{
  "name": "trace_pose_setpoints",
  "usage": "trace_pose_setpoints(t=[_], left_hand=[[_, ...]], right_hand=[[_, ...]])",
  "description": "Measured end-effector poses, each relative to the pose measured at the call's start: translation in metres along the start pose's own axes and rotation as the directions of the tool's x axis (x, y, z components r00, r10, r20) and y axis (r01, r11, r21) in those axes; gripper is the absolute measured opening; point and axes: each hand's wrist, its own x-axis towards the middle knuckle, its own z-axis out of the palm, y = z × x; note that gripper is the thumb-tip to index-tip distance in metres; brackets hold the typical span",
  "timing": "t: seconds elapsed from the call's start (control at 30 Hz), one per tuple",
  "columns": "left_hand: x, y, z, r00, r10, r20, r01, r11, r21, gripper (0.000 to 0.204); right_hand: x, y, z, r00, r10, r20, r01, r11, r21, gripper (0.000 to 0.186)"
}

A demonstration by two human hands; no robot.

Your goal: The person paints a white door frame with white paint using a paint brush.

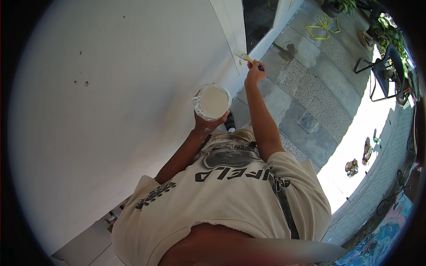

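My left hand (212, 123) is wrapped round a clear tub of white paint (214, 103), held in front of my body beside the white wall (133, 88). Smears of paint cover the inside of the tub's rim, and some paint marks my wrist. Out ahead and to the right, my right hand (255, 73) grips a paintbrush (249, 59) by its handle. The pale bristles are at the white door frame (233, 44); whether they touch it I cannot tell.
Grey paving slabs (301, 88) stretch along the right. Farther off are a yellow hose or cord (323, 27), a black chair (386, 71) and potted plants (344, 6). A dark doorway (258, 22) stands beyond the frame. Small holes (81, 83) dot the wall.
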Motion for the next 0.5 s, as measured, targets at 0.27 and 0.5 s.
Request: trace_pose_setpoints(t=[0.27, 0.5], left_hand=[[-0.013, -0.021, 0.006, 0.971, -0.211, 0.113, 0.225, 0.964, -0.140, 0.083], [-0.021, -0.032, 0.044, 0.960, -0.164, 0.225, 0.197, 0.972, -0.131, 0.097]], right_hand=[[0.012, -0.075, -0.052, 0.980, 0.081, 0.184, -0.054, 0.987, -0.150, 0.017], [0.007, -0.217, -0.064, 0.907, -0.018, 0.421, 0.063, 0.994, -0.094, 0.020]])
